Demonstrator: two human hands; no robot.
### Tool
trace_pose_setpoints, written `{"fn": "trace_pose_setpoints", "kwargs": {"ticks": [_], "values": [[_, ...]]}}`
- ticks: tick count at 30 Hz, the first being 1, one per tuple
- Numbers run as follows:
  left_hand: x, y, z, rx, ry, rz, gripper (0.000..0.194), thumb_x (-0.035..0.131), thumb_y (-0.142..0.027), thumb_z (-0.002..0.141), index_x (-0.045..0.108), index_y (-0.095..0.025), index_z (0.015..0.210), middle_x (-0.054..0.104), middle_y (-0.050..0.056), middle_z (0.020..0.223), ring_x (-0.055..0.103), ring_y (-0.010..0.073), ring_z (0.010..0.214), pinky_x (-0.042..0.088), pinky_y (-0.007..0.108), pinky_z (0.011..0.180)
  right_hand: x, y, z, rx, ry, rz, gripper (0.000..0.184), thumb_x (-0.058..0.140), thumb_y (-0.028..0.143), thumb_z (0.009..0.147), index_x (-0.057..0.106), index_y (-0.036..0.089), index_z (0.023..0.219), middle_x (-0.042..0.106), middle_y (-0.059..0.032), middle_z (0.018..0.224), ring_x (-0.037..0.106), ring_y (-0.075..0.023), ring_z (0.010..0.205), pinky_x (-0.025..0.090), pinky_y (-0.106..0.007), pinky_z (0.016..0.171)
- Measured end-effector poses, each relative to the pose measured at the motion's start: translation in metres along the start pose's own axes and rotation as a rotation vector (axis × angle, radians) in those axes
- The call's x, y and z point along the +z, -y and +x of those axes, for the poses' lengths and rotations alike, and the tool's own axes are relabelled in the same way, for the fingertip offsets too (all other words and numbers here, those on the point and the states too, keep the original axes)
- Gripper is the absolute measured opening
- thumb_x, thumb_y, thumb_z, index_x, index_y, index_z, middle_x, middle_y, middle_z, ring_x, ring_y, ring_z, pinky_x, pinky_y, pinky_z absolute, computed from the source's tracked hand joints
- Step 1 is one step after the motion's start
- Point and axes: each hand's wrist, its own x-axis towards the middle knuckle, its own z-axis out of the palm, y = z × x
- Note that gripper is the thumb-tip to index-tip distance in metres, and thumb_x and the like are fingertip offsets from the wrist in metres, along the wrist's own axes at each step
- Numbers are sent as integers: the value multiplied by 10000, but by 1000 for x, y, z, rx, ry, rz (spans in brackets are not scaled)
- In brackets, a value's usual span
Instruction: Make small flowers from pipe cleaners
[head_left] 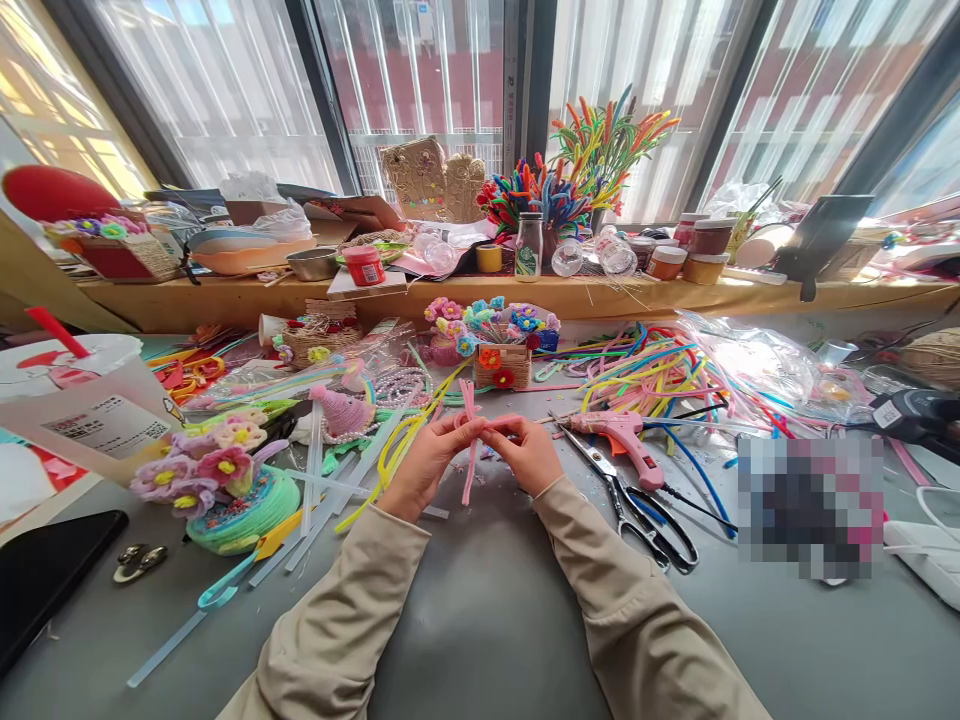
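Pink stems (470, 462) are held up above the grey table (487, 620), at the middle of the view, with one strand hanging below the fingers and ends standing above them. They are pinched between the fingertips of the left hand (420, 462) and the right hand (529, 458), which are brought almost together; the strands appear to be crossed there, though the join is largely covered by the fingers. Directly behind the hands, a small box (501, 368) is set, decked with fuzzy flowers and partly hidden by the pink ends. Close by the right hand, the tips of the scissors (611, 478) are pointed inward, and the pink glue gun (631, 446) is laid alongside, so that side is crowded. Beyond these, a tangle of coloured stems (660, 375) is spread. Next to the left hand, yellow stems (397, 440) are bunched, and clear sticks (322, 515) are strewn crosswise. Farther left, a green basket (244, 512) topped with flowers, a lidded cup (97, 410) and a black phone (56, 580) are placed. At the right, an item is masked by a pixelated patch (810, 505). Along the ledge (420, 298) at the back, a bottle (529, 248) and upright bundled stems (611, 150) are ranged.
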Motion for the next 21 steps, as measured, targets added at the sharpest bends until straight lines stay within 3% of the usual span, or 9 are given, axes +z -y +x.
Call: {"fn": "trace_pose_setpoints", "kwargs": {"ticks": [7,21], "values": [[-2,1,2,61,-83,-86,102,649,-208,580,661,-134,649,619,6,667,507,98,703,370,209,720,1,1,0,9,73,8,240,538,357,667,616,140,733,613,-35,620,541,-133,569,428,-232,518],[-5,1,7,177,-245,-205,117,652,-219,563,650,-138,647,611,-26,624,509,66,619,379,178,650,2,5,0,-23,153,-31,244,481,367,708,569,158,618,575,-10,603,514,-110,553,411,-219,552]]}}
